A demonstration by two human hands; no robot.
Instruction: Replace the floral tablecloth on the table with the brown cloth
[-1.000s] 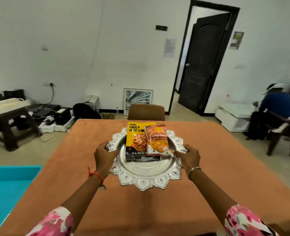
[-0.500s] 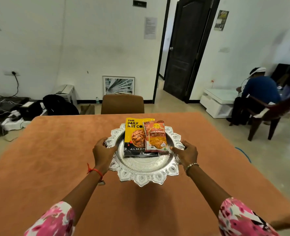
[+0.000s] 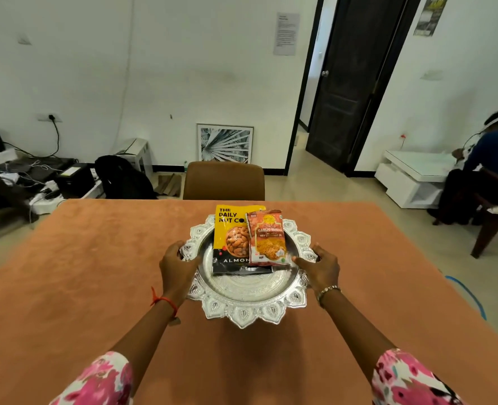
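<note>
The brown cloth [image 3: 96, 273] covers the whole table top. Over its middle is an ornate silver tray [image 3: 246, 302] with a scalloped rim. My left hand [image 3: 176, 266] grips the tray's left rim and my right hand [image 3: 319, 267] grips its right rim. A yellow and black almond packet [image 3: 231, 238] and an orange snack packet [image 3: 266, 238] lie on the tray. I cannot tell if the tray touches the cloth. No floral tablecloth is in view.
A brown chair [image 3: 224, 181] stands at the table's far edge. A framed picture [image 3: 224, 143] leans on the wall behind it. Cables and boxes [image 3: 37, 182] clutter the floor at left. A seated person [image 3: 490, 165] and white low table [image 3: 414, 176] are at right.
My view has swung left to right and tilted down. Both hands keep hold of the tray, which stays over the middle of the table.
</note>
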